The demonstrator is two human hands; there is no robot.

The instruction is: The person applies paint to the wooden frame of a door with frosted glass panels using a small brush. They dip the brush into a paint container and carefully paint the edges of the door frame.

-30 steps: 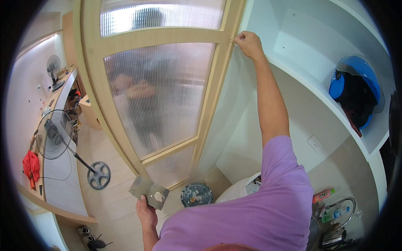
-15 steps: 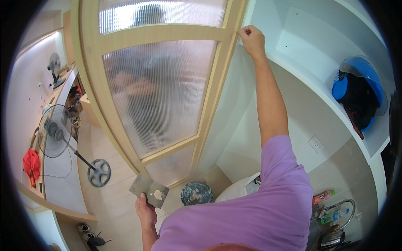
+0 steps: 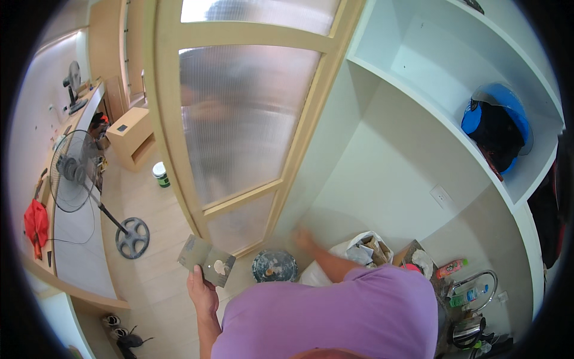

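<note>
My left hand (image 3: 203, 293) grips a flat grey plate (image 3: 202, 258) by its lower edge, thumb on top. The plate is bent or made of two pieces, with a pale blob of paste on its right part. My right hand (image 3: 305, 240) hangs low beside the wall, blurred, so its fingers cannot be made out. Below and left of it stands a round, dark, paste-smeared tub (image 3: 274, 267). A white bag (image 3: 318, 274) with scraps showing at its mouth is just under my right forearm. Ahead is a wooden-framed door (image 3: 239, 37) with ribbed glass panes.
On the right, a white shelf (image 3: 412, 90) holds a blue helmet (image 3: 513, 107). Below are a curved tap (image 3: 495, 293), bottles and a kettle (image 3: 467, 330). To the left stand a fan (image 3: 133, 237), a wooden box (image 3: 133, 133), a small paint can (image 3: 160, 175) and shoes (image 3: 119, 332).
My right hand has come down from the upper right edge of the door frame to beside the white bag. The left hand still holds the plate. The view has shifted slightly.
</note>
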